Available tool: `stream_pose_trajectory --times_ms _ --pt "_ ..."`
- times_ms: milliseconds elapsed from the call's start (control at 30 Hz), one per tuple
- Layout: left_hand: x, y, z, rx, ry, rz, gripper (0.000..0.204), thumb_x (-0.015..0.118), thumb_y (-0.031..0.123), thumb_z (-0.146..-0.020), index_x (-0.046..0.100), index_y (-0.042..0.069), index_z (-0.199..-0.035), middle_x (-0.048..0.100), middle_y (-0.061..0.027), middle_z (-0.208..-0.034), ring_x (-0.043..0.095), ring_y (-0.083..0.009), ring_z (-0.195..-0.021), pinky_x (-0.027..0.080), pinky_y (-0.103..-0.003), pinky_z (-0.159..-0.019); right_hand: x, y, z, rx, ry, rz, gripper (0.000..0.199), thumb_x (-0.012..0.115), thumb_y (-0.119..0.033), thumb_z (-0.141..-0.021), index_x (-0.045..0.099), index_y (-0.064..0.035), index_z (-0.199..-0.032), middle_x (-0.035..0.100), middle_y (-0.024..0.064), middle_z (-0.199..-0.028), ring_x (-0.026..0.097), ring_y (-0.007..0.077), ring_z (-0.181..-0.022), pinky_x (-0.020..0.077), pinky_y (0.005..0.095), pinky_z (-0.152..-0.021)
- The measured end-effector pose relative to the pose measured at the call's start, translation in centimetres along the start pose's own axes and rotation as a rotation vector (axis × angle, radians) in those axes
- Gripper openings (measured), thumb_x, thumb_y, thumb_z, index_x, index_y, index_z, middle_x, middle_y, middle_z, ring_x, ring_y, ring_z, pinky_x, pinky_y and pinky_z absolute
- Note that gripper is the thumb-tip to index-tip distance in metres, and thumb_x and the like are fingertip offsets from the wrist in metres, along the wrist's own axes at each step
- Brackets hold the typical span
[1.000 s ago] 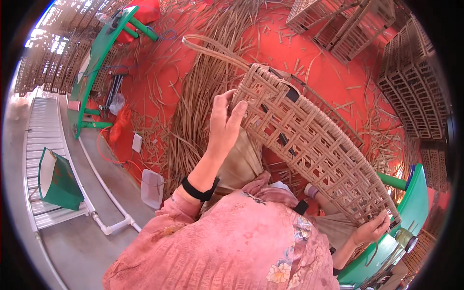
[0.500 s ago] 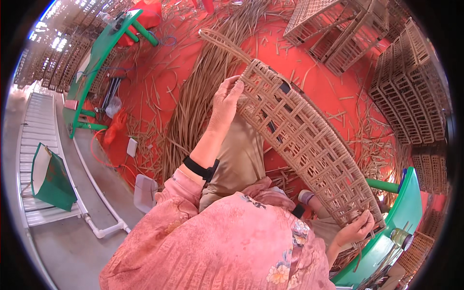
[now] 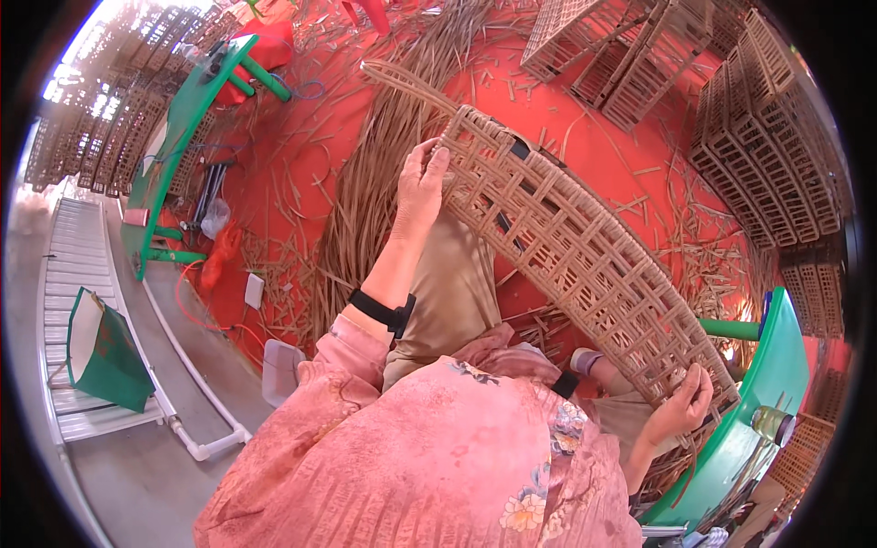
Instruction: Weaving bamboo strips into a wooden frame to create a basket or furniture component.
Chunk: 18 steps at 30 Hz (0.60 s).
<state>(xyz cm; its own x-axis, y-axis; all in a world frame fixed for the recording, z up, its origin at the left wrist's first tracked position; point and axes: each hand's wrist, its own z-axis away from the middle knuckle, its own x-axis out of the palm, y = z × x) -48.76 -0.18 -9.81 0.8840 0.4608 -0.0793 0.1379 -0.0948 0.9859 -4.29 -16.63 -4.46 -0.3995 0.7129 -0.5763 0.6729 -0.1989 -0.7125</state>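
A long brown woven basket [image 3: 571, 247] with an open lattice side lies slantwise across my lap, its upper end to the left and its lower end to the right. A looped handle [image 3: 406, 84] sticks out past the upper end. My left hand [image 3: 423, 187] grips the edge near that end, with the thumb on the lattice and the other fingers partly hidden. At the lower right corner my right hand [image 3: 681, 405] has its fingers closed on the basket's edge. Dark patches show through the gaps of the weave.
Long flat strips [image 3: 365, 192] lie in a heap on the red floor covering. Stacked woven baskets [image 3: 763, 151] stand at right. Green tables [image 3: 187, 137] are at left and right [image 3: 763, 384]. A green bag [image 3: 110, 356] rests on a white slatted bench [image 3: 68, 274]. A jar [image 3: 772, 424] sits on the right table.
The whole view has shifted slightly. Both hands keep their hold at the two ends of the basket, and the right fingers have curled a little differently at the corner.
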Motion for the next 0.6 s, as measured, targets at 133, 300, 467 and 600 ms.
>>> stream_pose_trajectory --times_ms 133,300,467,600 --pt "0.3 0.3 0.3 -0.007 0.012 -0.049 0.043 0.059 0.038 -0.097 0.060 0.002 -0.121 0.060 -0.0112 -0.115 0.057 -0.0193 -0.107 0.044 -0.033 -0.095 0.1 0.2 0.2 -0.003 0.022 0.021 0.023 0.067 -0.020 -0.094 0.070 0.0008 -0.101 0.070 0.0089 -0.098 0.063 0.0169 -0.086 0.0512 0.0307 -0.077" --pt "0.5 1.0 0.5 0.026 0.007 -0.051 0.044 0.058 0.039 -0.098 0.060 0.002 -0.121 0.060 -0.0110 -0.113 0.057 -0.0192 -0.106 0.044 -0.032 -0.095 0.2 0.9 0.2 -0.077 0.042 0.033 0.023 0.066 -0.021 -0.095 0.070 0.0012 -0.101 0.070 0.0102 -0.098 0.065 0.0191 -0.087 0.0518 0.0322 -0.077" --pt "0.4 -0.4 0.3 0.094 0.035 -0.115 0.046 0.056 0.041 -0.098 0.059 0.002 -0.122 0.060 -0.0124 -0.113 0.056 -0.0224 -0.107 0.043 -0.035 -0.096 0.4 1.0 0.2 -0.111 0.039 0.020 0.024 0.064 -0.022 -0.096 0.069 0.0009 -0.100 0.070 0.0101 -0.095 0.065 0.0202 -0.085 0.0518 0.0327 -0.076" --pt "0.8 -0.1 0.7 0.110 0.037 -0.128 0.045 0.055 0.041 -0.099 0.059 0.002 -0.122 0.060 -0.0126 -0.113 0.056 -0.0237 -0.108 0.043 -0.036 -0.096 0.3 1.2 0.2 -0.111 0.039 0.021 0.024 0.064 -0.022 -0.096 0.069 0.0010 -0.100 0.070 0.0104 -0.095 0.065 0.0200 -0.084 0.0518 0.0327 -0.075"
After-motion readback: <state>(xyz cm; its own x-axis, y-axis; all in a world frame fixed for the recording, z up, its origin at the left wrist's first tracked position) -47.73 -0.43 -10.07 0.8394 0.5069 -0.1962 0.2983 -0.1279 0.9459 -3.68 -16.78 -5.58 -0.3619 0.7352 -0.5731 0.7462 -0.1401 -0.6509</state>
